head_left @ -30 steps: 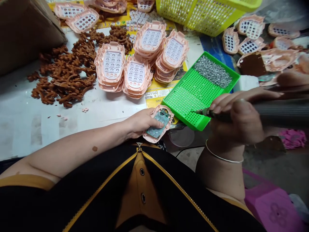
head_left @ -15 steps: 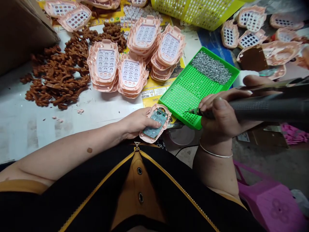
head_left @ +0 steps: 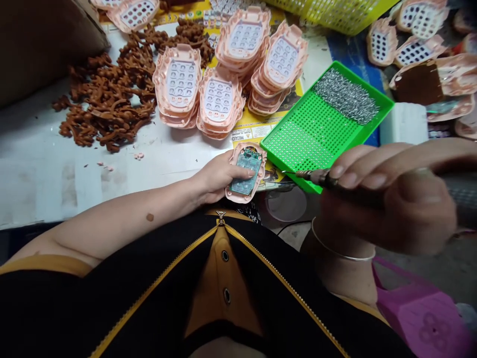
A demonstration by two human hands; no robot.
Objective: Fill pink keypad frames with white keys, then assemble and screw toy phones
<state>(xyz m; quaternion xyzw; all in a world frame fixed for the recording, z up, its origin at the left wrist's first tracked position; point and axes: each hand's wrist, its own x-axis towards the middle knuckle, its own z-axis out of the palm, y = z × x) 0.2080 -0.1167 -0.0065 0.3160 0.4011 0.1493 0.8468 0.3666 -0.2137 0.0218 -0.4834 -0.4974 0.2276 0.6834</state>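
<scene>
My left hand (head_left: pixel 219 177) grips a pink plastic shell (head_left: pixel 238 198) at the table's front edge, its thumb lying over the green circuit board (head_left: pixel 243 180) seated inside. In my right hand (head_left: pixel 395 199) is a dark electric screwdriver (head_left: pixel 320 177), its thin bit pointing left toward the shell and apart from it. The bit's tip is above the near corner of a green perforated tray (head_left: pixel 294 141). A heap of small silver screws (head_left: pixel 346 97) lies at the tray's far end. My right fingers are partly blurred.
Stacks of pink shells with white keypads (head_left: pixel 182 82) stand behind my left hand. Left of them spreads a pile of brown plastic parts (head_left: pixel 108 99). A yellow basket (head_left: pixel 335 15) is at the back, more shells (head_left: pixel 421 49) at the right, a purple stool (head_left: pixel 425 308) below.
The screwdriver has swung, its bit now nearer the shell and lower across the tray's near corner. My left hand keeps hold of the shell. The whole view has shifted.
</scene>
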